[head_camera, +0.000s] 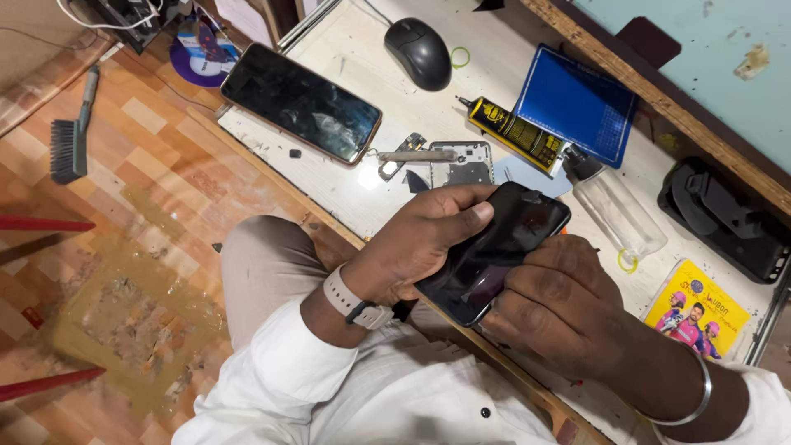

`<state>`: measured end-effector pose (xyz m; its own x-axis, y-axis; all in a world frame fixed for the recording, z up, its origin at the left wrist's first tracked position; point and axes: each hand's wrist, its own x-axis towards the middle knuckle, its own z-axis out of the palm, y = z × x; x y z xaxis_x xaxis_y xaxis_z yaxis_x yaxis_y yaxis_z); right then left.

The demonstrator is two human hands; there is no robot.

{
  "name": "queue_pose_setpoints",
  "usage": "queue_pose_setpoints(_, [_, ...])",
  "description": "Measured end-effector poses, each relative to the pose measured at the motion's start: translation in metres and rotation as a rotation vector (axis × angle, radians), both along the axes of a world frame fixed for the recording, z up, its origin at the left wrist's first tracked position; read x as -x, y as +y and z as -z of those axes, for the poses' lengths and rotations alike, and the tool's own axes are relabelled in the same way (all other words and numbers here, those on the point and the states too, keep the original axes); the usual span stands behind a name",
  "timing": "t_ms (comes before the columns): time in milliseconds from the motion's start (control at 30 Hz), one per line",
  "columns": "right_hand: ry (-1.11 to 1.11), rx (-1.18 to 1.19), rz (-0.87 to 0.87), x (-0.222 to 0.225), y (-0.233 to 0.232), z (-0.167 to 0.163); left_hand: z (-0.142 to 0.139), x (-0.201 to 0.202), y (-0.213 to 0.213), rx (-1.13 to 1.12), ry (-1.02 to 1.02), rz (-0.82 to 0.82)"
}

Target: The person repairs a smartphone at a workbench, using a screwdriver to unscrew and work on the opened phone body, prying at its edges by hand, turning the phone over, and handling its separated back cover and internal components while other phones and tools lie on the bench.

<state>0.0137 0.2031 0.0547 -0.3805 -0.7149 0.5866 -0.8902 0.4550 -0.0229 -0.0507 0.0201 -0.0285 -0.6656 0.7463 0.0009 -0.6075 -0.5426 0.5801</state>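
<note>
While both hands grip it over the desk edge (272,169), a black smartphone (494,247) sits between them, just above the person's lap. Left hand (420,243) wraps the phone from below w/ thumb (461,218) laid across the top face; fingers closed on the phone's left long side. Right hand (560,301) covers the lower right part, fingers curled together and clamped on that side; whether they hold a small tool can't be told.

Handling, as a judgement: phone looks light, stiff, w/ a glossy slick surface, prob. fragile if glass. Best held by the two long edges, as now, not by the flat faces.

Orientation: long axis runs diagonally, one short end toward the upper right beyond the fingertips, other end toward the person's body, lower left. The shiny face is up, tilted a bit toward the camera.

Beyond the left thumb, on the desk: a second, bigger dark phone (301,103) lying flat, a grey inner phone frame (461,163) & small loose parts. Past the right knuckles: a black-and-yellow glue tube (515,132), a blue cutting mat (577,103), a clear plastic bottle (618,214). Farther off, a black mouse (420,51). A brush (72,132) lies on the floor, well apart.
</note>
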Motion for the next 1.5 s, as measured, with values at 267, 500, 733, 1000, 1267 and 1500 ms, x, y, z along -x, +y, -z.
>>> queue_pose_setpoints(267, [0.025, 0.027, 0.008, -0.002, -0.010, -0.004, 0.001, -0.001, -0.001, -0.032, -0.036, -0.011])
queue_pose_setpoints(500, [-0.202, 0.225, 0.047, -0.002, 0.020, -0.011, -0.017, -0.013, -0.009, 0.187, 0.334, -0.233])
queue_pose_setpoints(733, [-0.931, 1.087, 0.029, 0.005, 0.053, -0.004, -0.070, -0.027, -0.004, 0.748, 1.162, -0.671])
queue_pose_setpoints(1000, [-1.047, 1.047, 0.004, 0.009, 0.060, 0.007, -0.056, -0.030, 0.022, 0.662, 1.013, -0.586])
queue_pose_setpoints(1267, [-1.036, 0.989, 0.020, 0.005, 0.058, 0.003, -0.042, -0.037, 0.024, 0.717, 0.941, -0.612])
queue_pose_setpoints(1500, [-0.960, 0.935, 0.069, 0.006, 0.059, 0.003, -0.046, -0.039, 0.024, 0.770, 0.954, -0.662])
